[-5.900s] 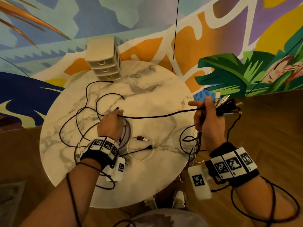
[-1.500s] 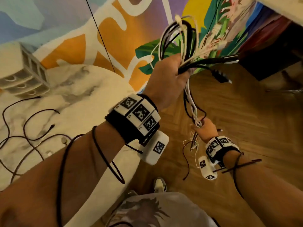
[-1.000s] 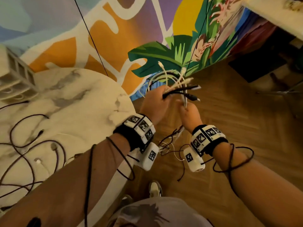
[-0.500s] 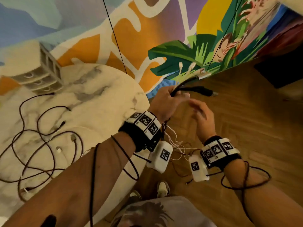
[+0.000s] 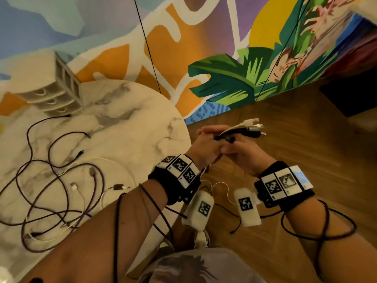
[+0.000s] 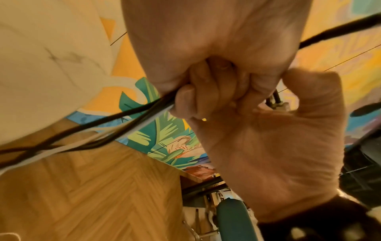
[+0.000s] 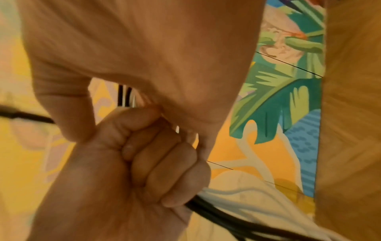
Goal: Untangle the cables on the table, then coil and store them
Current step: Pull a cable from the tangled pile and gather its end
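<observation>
Off the table's right edge, above the wooden floor, both hands meet on a bundle of black and white cables [image 5: 251, 129] whose plug ends stick out to the right. My left hand [image 5: 206, 144] grips the bundle in a fist [image 7: 134, 163]; the black and white strands [image 6: 115, 124] leave it toward the table. My right hand [image 5: 242, 156] curls against it from the right, on the bundle near the plugs; its palm [image 6: 268, 146] fills the left wrist view. A tangle of dark cables [image 5: 51, 190] and a white cable [image 5: 79, 193] lie on the marble table [image 5: 132, 119].
A small beige drawer unit [image 5: 55, 92] stands at the table's far left. Thin loose cable ends [image 5: 220, 184] hang below my wrists toward the floor. A painted wall runs behind, and a dark object [image 5: 350, 99] sits on the floor at far right.
My right hand, open and apart half a second ago, has closed in on the bundle beside my left hand. The bundle, held high earlier, has come down to a level position.
</observation>
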Demonstrator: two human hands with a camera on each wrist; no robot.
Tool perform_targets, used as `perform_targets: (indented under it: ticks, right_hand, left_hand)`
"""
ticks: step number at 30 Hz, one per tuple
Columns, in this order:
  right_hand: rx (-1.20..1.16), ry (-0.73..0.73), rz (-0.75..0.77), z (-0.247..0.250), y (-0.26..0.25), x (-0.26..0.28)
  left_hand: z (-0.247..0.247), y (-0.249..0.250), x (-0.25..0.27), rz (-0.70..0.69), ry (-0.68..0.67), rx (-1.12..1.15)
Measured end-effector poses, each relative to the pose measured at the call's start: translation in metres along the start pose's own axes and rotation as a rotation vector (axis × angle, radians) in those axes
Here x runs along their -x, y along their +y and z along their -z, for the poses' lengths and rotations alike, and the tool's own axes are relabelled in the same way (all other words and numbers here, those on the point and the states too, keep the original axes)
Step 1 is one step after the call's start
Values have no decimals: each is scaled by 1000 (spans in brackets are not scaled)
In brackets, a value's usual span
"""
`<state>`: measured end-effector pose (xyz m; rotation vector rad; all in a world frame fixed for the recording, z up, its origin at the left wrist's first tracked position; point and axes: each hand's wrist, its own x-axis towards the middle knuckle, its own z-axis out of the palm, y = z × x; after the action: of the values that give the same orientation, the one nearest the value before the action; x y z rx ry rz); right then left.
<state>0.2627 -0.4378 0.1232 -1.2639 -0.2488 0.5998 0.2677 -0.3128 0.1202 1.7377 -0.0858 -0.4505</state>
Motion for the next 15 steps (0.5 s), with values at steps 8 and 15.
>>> perform_targets:
  ticks: [8,15]
  right_hand:
    - [5,537,32,-31,-9,-23]
    - [-25,612,89,-33,-12,-28]
  left_hand:
    - [1,-7,3,-52,-6,-111]
    - [11,-3,9,-69,-33,-207]
